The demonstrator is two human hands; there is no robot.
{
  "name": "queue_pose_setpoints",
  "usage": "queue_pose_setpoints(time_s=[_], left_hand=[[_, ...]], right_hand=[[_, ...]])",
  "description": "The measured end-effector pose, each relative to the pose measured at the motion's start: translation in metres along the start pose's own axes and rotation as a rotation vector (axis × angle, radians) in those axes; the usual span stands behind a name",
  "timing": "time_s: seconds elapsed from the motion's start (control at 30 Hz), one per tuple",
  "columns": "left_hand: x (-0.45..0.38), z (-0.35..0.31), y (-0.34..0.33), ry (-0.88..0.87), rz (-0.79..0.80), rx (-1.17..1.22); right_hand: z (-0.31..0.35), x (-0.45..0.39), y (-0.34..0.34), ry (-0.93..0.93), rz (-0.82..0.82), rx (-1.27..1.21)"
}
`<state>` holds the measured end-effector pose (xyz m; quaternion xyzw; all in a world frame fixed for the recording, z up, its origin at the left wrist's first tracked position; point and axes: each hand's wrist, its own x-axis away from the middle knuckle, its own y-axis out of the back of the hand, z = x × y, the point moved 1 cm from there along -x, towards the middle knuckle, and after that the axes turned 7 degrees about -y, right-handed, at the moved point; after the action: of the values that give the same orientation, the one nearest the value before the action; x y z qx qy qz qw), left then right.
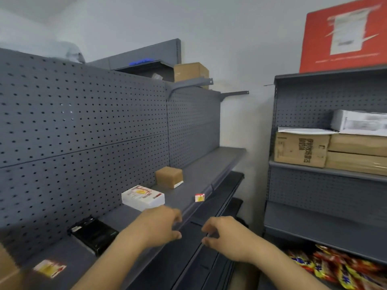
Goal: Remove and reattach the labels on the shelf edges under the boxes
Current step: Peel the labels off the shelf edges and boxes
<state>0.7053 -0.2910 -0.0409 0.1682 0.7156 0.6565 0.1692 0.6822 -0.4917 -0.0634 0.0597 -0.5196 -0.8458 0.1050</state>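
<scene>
Both hands working at the shelf edge (195, 208), just in front of the white box (143, 198). Left hand (162, 223) and right hand (222, 234) fingers are curling loosely, gripping nothing I can make out; probably positioning to pinch a label. One label (199, 197) is sitting further along the edge, past the white box, under the brown box (169, 177).

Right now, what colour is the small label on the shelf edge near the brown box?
White with red and yellow print, the small label shows best in the head view.

Matt grey metal shelf (201, 176); brown cardboard box (169, 176); glossy black box (94, 235).
</scene>
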Motion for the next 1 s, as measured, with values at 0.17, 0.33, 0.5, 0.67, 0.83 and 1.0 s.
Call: queue_pose_setpoints(time_s=[0.17, 0.33, 0.5, 0.67, 0.83, 1.0], left_hand=[[-0.096, 0.016, -0.006, -0.023, -0.009, 0.021], [-0.181, 0.040, -0.004, -0.031, 0.020, -0.058], [-0.249, 0.053, -0.010, -0.007, 0.064, -0.057], [-0.305, 0.069, -0.027, 0.063, 0.088, -0.071], [-0.343, 0.085, -0.042, 0.215, 0.126, -0.053], [-0.348, 0.097, -0.042, 0.347, 0.086, -0.018]], right_hand=[[-0.052, -0.083, 0.023, -0.028, -0.011, 0.014], [-0.089, -0.160, 0.044, -0.056, -0.030, 0.016], [-0.126, -0.226, 0.058, -0.031, 0.000, 0.038], [-0.154, -0.299, 0.059, 0.068, 0.069, 0.082], [-0.166, -0.369, 0.041, 0.246, 0.213, 0.115], [-0.164, -0.408, 0.014, 0.399, 0.361, 0.145]])
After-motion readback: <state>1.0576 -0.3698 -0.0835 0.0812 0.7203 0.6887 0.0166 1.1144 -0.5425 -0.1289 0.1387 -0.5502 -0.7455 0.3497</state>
